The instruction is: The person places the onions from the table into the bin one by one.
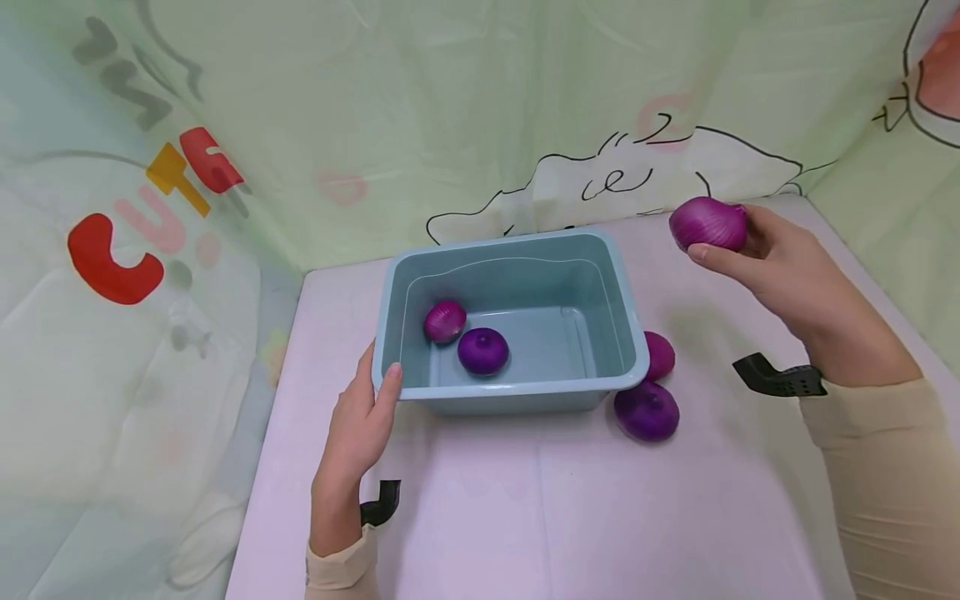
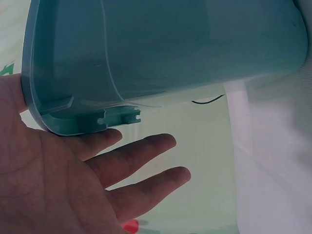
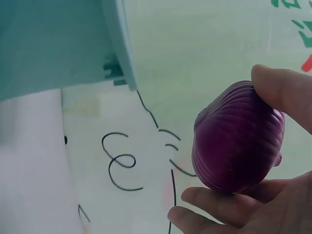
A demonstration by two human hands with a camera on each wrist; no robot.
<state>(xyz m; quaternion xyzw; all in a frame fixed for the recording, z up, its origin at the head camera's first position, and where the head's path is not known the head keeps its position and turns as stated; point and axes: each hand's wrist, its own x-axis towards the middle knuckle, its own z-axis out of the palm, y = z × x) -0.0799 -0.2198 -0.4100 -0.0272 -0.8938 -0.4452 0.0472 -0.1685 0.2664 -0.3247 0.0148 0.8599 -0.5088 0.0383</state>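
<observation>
In the head view my right hand [image 1: 798,279] holds a red onion [image 1: 707,223] above the table, to the right of a light blue plastic basin [image 1: 510,393]. The right wrist view shows the onion [image 3: 239,139] between thumb and fingers. My left hand [image 1: 362,425] pinches the basin's near left corner, thumb over the rim; in the left wrist view three fingers stretch out beside the basin wall [image 2: 161,48]. Inside the basin lie a pinkish-purple onion [image 1: 445,322] and a darker purple onion [image 1: 483,351]. Against its right side rest a dark onion [image 1: 647,412] and a partly hidden pinkish one [image 1: 659,357].
A pale cloth covers the table [image 1: 480,517]. Behind it hangs a light green printed curtain [image 1: 420,108], and another printed sheet with coloured letters [image 1: 120,258] hangs at the left. A black strap mount [image 1: 780,377] sits at the right wrist.
</observation>
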